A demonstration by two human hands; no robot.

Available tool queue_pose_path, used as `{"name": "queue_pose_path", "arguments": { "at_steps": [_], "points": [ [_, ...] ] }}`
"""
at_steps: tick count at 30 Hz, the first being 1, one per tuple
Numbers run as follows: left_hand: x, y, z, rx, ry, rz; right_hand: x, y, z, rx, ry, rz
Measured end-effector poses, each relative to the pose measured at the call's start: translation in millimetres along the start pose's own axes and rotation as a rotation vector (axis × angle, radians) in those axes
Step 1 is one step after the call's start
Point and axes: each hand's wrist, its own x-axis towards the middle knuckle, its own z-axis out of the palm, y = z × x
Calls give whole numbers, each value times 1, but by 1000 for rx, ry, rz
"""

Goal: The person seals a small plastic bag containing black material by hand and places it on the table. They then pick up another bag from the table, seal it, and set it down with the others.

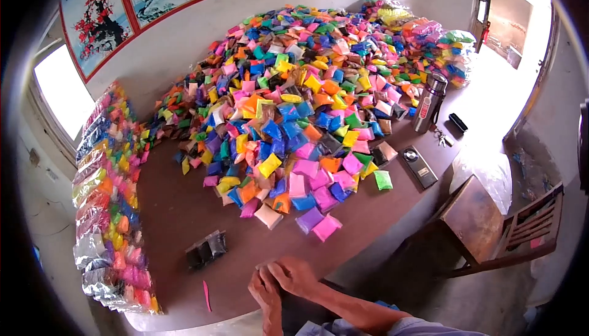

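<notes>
My left hand (264, 289) and my right hand (294, 276) are close together at the table's near edge, fingers curled inward. Whatever they may hold is hidden behind the fingers. Ahead and to the left lies a clear pack of black packets (207, 251). A thin pink plastic tool (207, 295) lies flat to the left of my left hand. Farther forward, a pink packet (326, 228) and a purple packet (309, 220) mark the near side of a large heap of small colourful packets (294, 112).
Filled clear bags of packets (107, 213) line the left side of the brown table (172, 213). Toward the right stand a steel thermos (429, 103), keys (443, 138), a black case (458, 122) and a dark rectangular device (418, 167). A wooden chair (475, 219) is beside the table.
</notes>
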Motion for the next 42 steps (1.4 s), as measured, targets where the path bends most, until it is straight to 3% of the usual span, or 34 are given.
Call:
{"name": "queue_pose_path", "arguments": {
  "at_steps": [9, 13, 15, 22, 24, 26, 28, 32, 36, 40, 42],
  "points": [
    [-1, -1, 8, -245, -72, 23, -2, 4, 2, -1, 52, 47],
    [0, 7, 7, -108, -114, 49, 2, -7, -4, 32, 106, 35],
    [1, 14, 11, -47, 1, 152, 3, -8, -5, 28, 88, 49],
    [-3, 16, 4, 5, -7, 132, 2, -2, -4, 63, -47, 114],
    [-2, 12, 4, -150, -41, 20, 4, -1, -3, 100, -65, 143],
    [-4, 11, 6, -219, -64, 34, 4, -1, -5, 37, 53, 76],
    [-2, 22, 2, -68, -130, 99, 3, 0, -5, 45, 106, 57],
    [-3, 6, 7, 72, -72, 193, 3, -1, -4, 68, 127, 69],
    [-3, 26, 9, 65, -53, 33, 6, -11, -10, 67, 19, 136],
    [-4, 14, 5, 97, -69, 119, 5, -4, -7, 63, 85, 91],
    [-6, 6, 2, 9, -88, -1, 4, 0, -7, 78, 84, 83]
  ]
}}
